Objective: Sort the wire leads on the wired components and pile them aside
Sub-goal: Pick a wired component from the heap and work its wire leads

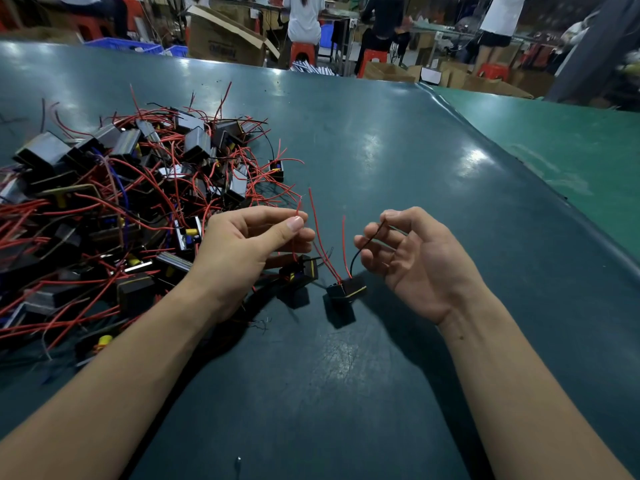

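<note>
Two small black block-shaped wired components are held just above the dark green table, each hanging by its leads. A thin red lead is pinched between thumb and forefinger of the left hand, and the first black component with a yellow edge dangles under it. A black lead is caught between the curled fingers of the right hand, and the second black component with a yellow stripe hangs from it, its red leads standing up free between the two hands.

The step in hand is judged to be the separating of leads by colour. It is best done with each lead drawn out straight from its root before release, so that red and black are not crossed. The two components hang close together, and their loose leads could be tangled if the hands are brought nearer.

To the left, touching the left forearm, a large heap of black components with red wires is spread over the table; stray red ends reach towards the left hand and may be snagged. Beyond the table edge, cardboard boxes, red stools and standing people are seen.
</note>
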A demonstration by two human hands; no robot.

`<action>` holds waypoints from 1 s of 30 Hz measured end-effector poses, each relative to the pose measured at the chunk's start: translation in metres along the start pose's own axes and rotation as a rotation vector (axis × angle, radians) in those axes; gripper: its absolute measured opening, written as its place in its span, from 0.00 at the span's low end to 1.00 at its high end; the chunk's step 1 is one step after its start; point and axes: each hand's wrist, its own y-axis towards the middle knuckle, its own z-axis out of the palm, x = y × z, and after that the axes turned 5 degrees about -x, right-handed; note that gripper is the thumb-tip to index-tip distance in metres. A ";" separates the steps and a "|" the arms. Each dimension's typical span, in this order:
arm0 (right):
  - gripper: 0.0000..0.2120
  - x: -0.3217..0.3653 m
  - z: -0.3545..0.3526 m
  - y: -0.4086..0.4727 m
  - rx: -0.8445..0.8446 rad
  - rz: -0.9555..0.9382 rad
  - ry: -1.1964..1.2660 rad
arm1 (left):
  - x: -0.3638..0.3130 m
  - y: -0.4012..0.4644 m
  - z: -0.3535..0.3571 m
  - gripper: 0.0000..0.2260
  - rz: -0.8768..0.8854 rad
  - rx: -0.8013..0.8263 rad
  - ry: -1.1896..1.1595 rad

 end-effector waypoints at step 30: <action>0.05 0.000 0.004 -0.005 0.125 -0.163 -0.167 | -0.001 -0.004 0.004 0.05 -0.028 0.041 0.051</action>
